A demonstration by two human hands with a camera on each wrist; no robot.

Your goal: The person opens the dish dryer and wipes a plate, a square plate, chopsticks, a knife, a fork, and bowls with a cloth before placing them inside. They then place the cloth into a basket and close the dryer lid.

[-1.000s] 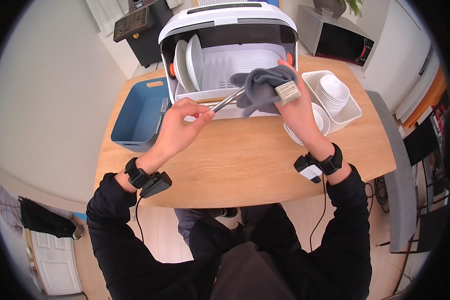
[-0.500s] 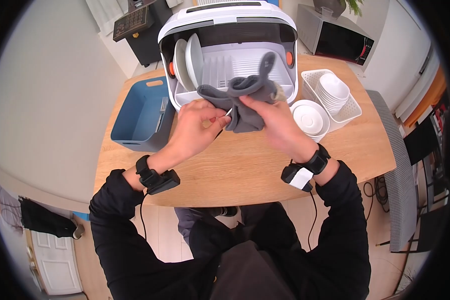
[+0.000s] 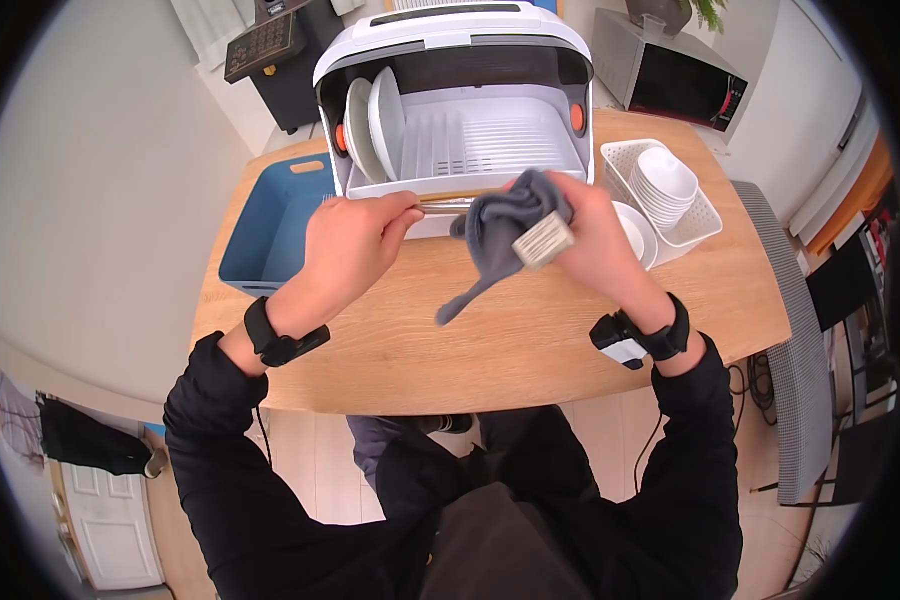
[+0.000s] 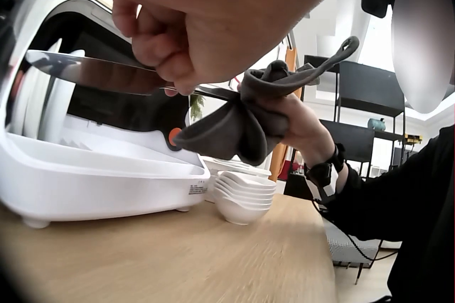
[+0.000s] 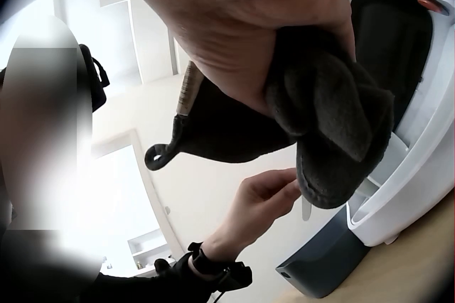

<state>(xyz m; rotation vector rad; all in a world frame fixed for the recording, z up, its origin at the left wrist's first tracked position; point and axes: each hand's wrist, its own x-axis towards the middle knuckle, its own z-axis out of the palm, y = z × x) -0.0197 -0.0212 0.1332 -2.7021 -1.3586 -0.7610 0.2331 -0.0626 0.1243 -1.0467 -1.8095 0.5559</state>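
Observation:
My left hand [image 3: 355, 238] pinches a table knife [image 4: 99, 76] in front of the dish cabinet; its broad blade extends out past the fingers in the left wrist view. Toward my right hand [image 3: 598, 228], the knife's other end [image 3: 445, 207] runs into a bunched grey cloth [image 3: 495, 235]. The right hand grips this cloth around that end, which the folds hide. A pale label [image 3: 543, 240] and a loose corner of the cloth hang out below the fingers. Both hands are raised over the table.
The white dish cabinet [image 3: 450, 187] stands with its front up and plates [image 3: 386, 120] upright at its left. A blue basket [image 3: 260, 215] is left of it. On the right are stacked bowls [image 3: 667, 175] in a white basket [image 3: 705, 222] and stacked saucers [image 3: 638, 235].
The hands came close together with the cloth raised, then drew apart again. The cloth now hangs lower, its loose corner pointing down, and the left hand sits slightly further left than half a second ago.

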